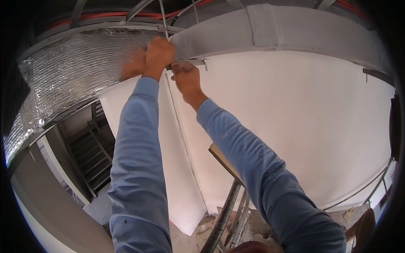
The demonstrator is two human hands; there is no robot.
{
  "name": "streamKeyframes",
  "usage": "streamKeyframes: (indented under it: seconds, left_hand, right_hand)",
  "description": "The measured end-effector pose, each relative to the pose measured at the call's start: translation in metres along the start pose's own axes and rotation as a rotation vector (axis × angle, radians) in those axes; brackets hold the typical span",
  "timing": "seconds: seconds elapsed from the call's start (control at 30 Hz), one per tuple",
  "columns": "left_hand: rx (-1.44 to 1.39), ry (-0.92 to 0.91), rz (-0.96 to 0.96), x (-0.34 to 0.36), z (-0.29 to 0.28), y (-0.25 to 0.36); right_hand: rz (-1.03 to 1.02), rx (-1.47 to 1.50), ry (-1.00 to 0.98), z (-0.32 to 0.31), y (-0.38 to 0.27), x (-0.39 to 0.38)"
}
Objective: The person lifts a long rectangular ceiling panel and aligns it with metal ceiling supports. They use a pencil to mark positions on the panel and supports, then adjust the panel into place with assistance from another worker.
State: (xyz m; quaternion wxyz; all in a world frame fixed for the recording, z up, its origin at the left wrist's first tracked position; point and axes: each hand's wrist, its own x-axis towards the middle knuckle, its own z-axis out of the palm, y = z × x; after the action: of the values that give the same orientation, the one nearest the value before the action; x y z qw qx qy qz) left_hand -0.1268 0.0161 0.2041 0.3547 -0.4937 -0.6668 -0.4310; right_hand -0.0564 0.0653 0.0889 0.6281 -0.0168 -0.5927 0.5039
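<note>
Nearest: slanted metal pole (224,215), low centre. Above: left hand (160,55) and right hand (187,80), fingers curled near the hanger rod (163,14); grip hidden, cannot tell. Crowded by foil-wrapped duct (80,63), left, and grey-wrapped duct (312,31), right. Hanger rod axis: near vertical, pointing upward; support bar (197,62): roughly level, pointing right.

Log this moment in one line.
left hand: raised near silver duct | right hand: raised below grey duct | held items: indistinct
</note>
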Motion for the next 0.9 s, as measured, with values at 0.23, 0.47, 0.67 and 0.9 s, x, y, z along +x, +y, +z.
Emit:
streamKeyframes:
  seconds: [0.23,0.47,0.67,0.9]
  left_hand:
    - [0.007,-0.023,0.038,0.002,0.004,-0.008]
    - [0.071,-0.027,0.136,-0.009,-0.003,0.0]
    - [0.28,-0.088,0.301,0.011,0.012,-0.015]
    - [0.497,-0.002,0.512,0.004,0.005,-0.014]
  right_hand:
    - [0.186,0.014,-0.325,-0.03,-0.027,0.001]
    - [0.057,-0.036,-0.279,-0.024,-0.02,0.006]
    - [0.047,0.017,-0.332,-0.032,-0.019,0.004]
    - [0.074,0.075,-0.247,-0.03,-0.02,-0.008]
